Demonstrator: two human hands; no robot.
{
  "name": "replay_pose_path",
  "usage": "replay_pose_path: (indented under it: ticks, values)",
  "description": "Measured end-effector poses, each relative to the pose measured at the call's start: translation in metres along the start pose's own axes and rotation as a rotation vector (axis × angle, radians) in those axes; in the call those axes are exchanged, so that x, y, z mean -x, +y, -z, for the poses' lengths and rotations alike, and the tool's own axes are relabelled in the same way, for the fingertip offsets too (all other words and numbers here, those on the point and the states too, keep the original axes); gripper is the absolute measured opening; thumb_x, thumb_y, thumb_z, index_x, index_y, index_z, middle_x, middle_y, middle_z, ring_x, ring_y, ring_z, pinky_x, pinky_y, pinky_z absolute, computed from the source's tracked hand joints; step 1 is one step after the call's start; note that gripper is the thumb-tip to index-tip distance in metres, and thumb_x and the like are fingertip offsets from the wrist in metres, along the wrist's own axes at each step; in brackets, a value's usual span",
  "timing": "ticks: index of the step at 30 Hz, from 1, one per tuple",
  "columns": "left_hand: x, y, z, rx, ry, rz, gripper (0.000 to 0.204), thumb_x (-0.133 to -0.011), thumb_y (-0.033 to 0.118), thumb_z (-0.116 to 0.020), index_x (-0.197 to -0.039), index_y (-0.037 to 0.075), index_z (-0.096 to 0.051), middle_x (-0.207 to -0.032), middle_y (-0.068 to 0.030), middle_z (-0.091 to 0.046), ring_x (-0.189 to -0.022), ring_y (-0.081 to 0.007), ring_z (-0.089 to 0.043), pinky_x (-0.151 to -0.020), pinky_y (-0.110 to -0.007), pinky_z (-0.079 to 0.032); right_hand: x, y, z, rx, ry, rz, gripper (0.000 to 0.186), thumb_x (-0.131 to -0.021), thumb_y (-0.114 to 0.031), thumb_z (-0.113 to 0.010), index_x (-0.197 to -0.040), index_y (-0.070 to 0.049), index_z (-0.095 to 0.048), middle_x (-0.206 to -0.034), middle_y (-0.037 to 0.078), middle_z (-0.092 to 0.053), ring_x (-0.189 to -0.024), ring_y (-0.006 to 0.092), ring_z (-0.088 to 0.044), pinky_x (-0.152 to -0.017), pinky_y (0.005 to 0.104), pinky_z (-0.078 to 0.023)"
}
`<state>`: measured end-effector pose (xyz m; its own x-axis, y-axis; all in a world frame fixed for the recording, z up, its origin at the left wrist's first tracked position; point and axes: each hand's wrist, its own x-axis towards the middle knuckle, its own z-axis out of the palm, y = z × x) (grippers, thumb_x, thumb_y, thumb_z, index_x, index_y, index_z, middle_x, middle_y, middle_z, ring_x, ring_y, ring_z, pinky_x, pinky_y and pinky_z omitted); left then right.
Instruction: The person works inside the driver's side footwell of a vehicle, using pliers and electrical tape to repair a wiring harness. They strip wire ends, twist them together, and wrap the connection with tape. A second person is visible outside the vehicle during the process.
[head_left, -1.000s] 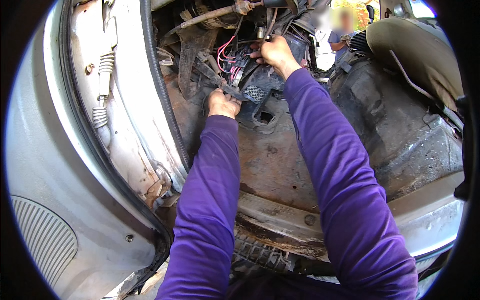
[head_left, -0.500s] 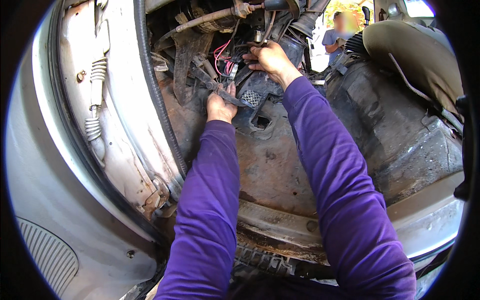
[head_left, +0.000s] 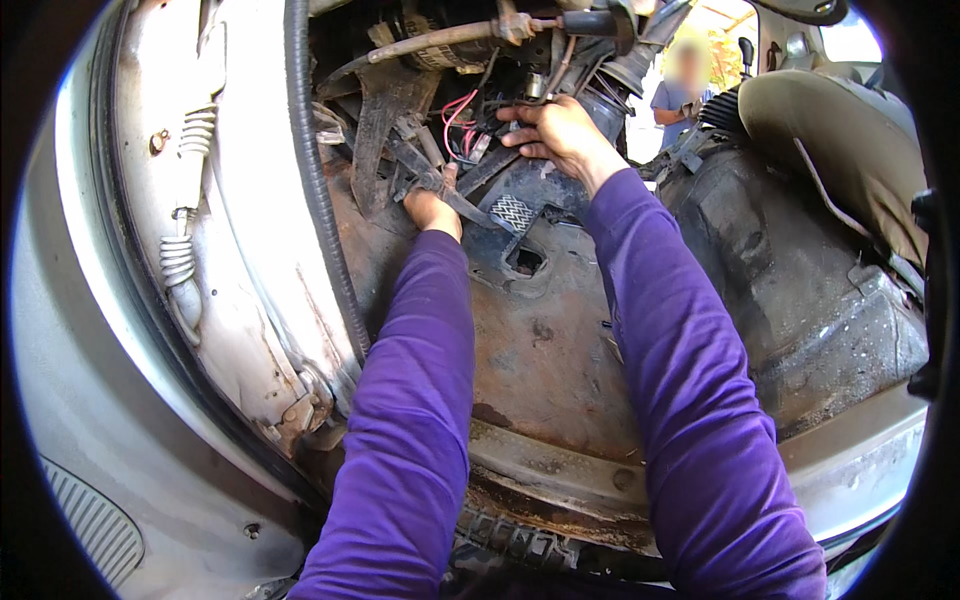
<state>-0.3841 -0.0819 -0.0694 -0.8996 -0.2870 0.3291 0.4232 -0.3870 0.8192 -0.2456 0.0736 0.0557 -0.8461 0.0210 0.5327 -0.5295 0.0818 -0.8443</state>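
Under the dash of a stripped vehicle, my left hand [head_left: 433, 213] reaches in behind a dark metal pedal arm [head_left: 463, 207]. Its thumb points up, while the other fingers are hidden. My right hand [head_left: 568, 138] is farther to the right, its fingers stretched out and apart beside a thin dark cable or rod [head_left: 518, 101]. Whether the fingertips touch it is unclear. Between the hands hang pink-red wires [head_left: 459, 118] near a small pale connector [head_left: 480, 146]. A pedal pad with a zigzag tread [head_left: 512, 213] lies just below my right hand.
The bare, rusty floor pan [head_left: 545, 345] has a square-edged hole [head_left: 526, 261]. The white door frame with a black rubber seal [head_left: 318, 190] runs along the left. A beige seat [head_left: 835, 140] stands at the right. Beyond the far opening stands a person [head_left: 672, 102].
The view has shifted slightly. My left hand has gone farther in behind the pedal arm, so its fingers show less. The right hand stays near the same cable, fingers still outstretched.
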Motion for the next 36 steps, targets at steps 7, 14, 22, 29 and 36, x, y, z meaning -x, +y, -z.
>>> replay_pose_path:
  ticks: [7, 14, 22, 29, 36]
  values:
    - [0.011, -0.009, -0.006, -0.533, 0.19, -0.303, 0.04, -0.084, 0.031, -0.081, -0.109, 0.0, -0.074, -0.104, -0.0181, -0.076, -0.097, -0.0345, -0.073, -0.088, -0.043, -0.055, 0.004, 0.003, -0.004, 0.151, 0.119, 0.063, 0.031, -0.099, -0.009, -0.049, -0.123, 0.008, -0.06, -0.1, 0.017, -0.075, -0.066, 0.0197, -0.071, -0.056, 0.0291, -0.053]
    - [0.03, -0.008, -0.005, 0.508, 0.163, 0.216, 0.03, -0.092, 0.023, -0.066, -0.106, -0.003, -0.071, -0.106, -0.0096, -0.071, -0.093, -0.0238, -0.066, -0.085, -0.038, -0.052, -0.003, 0.038, -0.029, 0.407, 0.078, 0.133, 0.034, -0.094, -0.008, -0.065, -0.123, 0.009, -0.061, -0.079, 0.01, -0.07, -0.059, 0.0148, -0.064, -0.056, 0.0297, -0.052]
    - [0.046, 0.029, -0.007, 0.624, 0.301, 0.368, 0.037, -0.092, 0.027, -0.062, -0.109, -0.005, -0.069, -0.115, -0.0172, -0.071, -0.1, -0.0291, -0.069, -0.089, -0.043, -0.055, -0.015, 0.056, -0.061, 0.35, -0.038, 0.228, 0.062, -0.09, -0.023, -0.074, -0.142, 0.005, -0.053, -0.098, 0.01, -0.068, -0.083, 0.0178, -0.061, -0.075, 0.0307, -0.049]
    - [0.047, 0.026, -0.004, 0.554, 0.299, 0.315, 0.04, -0.092, 0.026, -0.063, -0.112, -0.009, -0.066, -0.114, -0.0191, -0.071, -0.099, -0.0305, -0.07, -0.088, -0.042, -0.056, -0.011, 0.035, -0.062, 0.581, 0.05, 0.098, 0.048, -0.086, -0.037, -0.076, -0.113, 0.003, -0.073, -0.106, 0.02, -0.075, -0.104, 0.0315, -0.072, -0.096, 0.0373, -0.053]
    - [0.039, 0.029, -0.003, 0.477, 0.361, 0.336, 0.041, -0.09, 0.023, -0.063, -0.111, -0.012, -0.065, -0.115, -0.022, -0.07, -0.099, -0.0319, -0.07, -0.088, -0.043, -0.055, 0.004, 0.035, -0.069, 1.048, 0.488, 0.09, 0.04, -0.091, -0.041, -0.07, -0.108, -0.005, -0.076, -0.106, 0.025, -0.073, -0.104, 0.0414, -0.07, -0.094, 0.0474, -0.054]
